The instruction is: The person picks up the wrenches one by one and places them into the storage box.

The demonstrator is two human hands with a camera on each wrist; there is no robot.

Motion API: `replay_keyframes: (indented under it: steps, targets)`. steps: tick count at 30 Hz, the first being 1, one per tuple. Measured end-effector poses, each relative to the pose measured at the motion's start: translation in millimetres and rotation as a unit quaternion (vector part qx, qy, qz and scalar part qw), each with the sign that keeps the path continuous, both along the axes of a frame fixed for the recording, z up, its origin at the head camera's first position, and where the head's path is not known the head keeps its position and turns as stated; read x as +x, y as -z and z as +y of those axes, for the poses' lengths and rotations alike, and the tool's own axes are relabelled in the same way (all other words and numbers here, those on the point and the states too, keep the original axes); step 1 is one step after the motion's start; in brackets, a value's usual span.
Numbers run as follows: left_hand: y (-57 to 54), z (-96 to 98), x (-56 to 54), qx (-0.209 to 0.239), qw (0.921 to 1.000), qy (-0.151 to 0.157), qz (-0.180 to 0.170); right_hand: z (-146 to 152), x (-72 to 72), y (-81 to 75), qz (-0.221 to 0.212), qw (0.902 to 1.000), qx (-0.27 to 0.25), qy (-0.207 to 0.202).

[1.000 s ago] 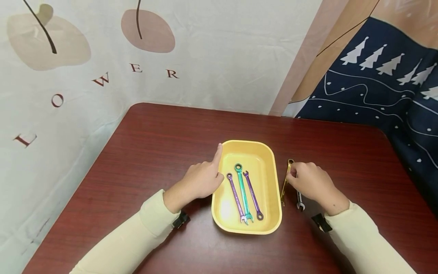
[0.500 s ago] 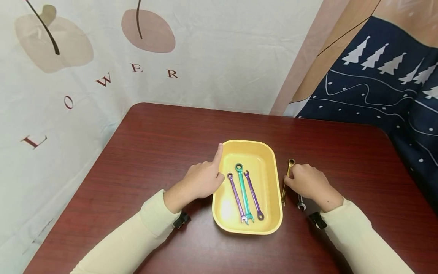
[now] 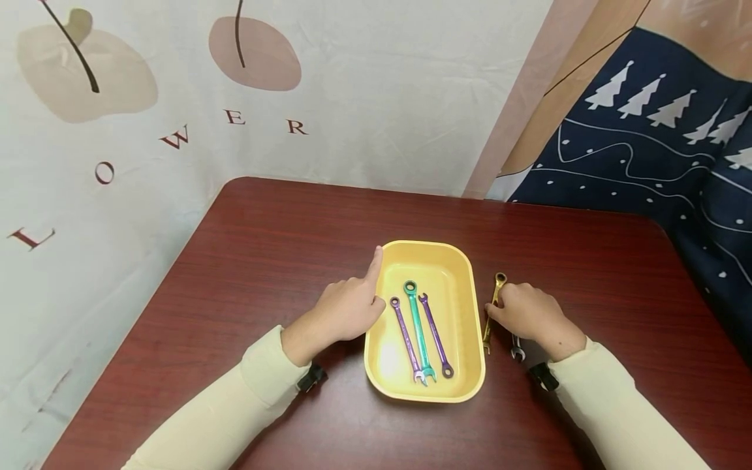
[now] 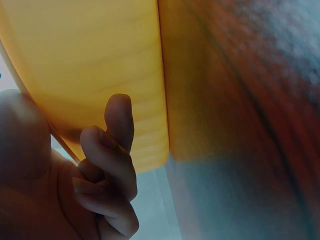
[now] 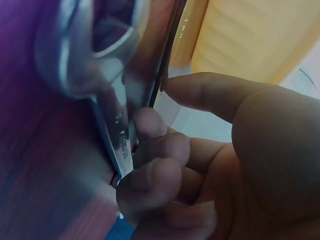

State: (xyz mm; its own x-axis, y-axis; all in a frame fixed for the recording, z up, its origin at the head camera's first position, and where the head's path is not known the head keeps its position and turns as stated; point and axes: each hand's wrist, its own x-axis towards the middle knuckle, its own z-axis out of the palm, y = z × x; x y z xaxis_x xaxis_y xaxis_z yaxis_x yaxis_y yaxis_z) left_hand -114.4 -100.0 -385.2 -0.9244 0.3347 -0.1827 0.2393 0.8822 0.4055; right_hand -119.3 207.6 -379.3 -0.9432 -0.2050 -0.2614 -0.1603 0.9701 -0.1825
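Gold in colour, the slim wrench (image 3: 487, 333) shows right of centre in the head view, pinched between thumb and fingers of the right hand (image 3: 531, 318); a silver wrench (image 3: 517, 352) peeks out below. Lower centre, the left hand (image 3: 348, 308), index straight, grips the yellow tray (image 3: 425, 258); three wrenches (image 3: 418, 331) lie inside.

The yellow tub (image 3: 455, 312) stands upright. At its three o'clock lies the gold wrench (image 3: 488, 331), ring end toward twelve; just beyond it, the silver wrench (image 3: 517, 352), partly hidden, open end toward six.
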Motion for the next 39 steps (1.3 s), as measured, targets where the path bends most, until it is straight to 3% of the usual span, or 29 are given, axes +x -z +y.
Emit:
replay_keyframes:
  steps: [9, 25, 39]
  targets:
    - [0.1, -0.2, -0.4, -0.002, 1.0000, 0.002, 0.005, -1.9, -2.0, 1.7, -0.019, 0.9998, 0.001, 0.004]
    - [0.8, -1.3, -1.3, 0.004, 1.0000, 0.003, 0.008, -3.8, -4.0, 4.5, -0.030, 0.9984, -0.044, 0.020]
    - [1.6, -0.6, -1.2, 0.004, 1.0000, 0.003, 0.007, -6.1, -5.1, 5.3, -0.031, 0.9986, -0.035, 0.024]
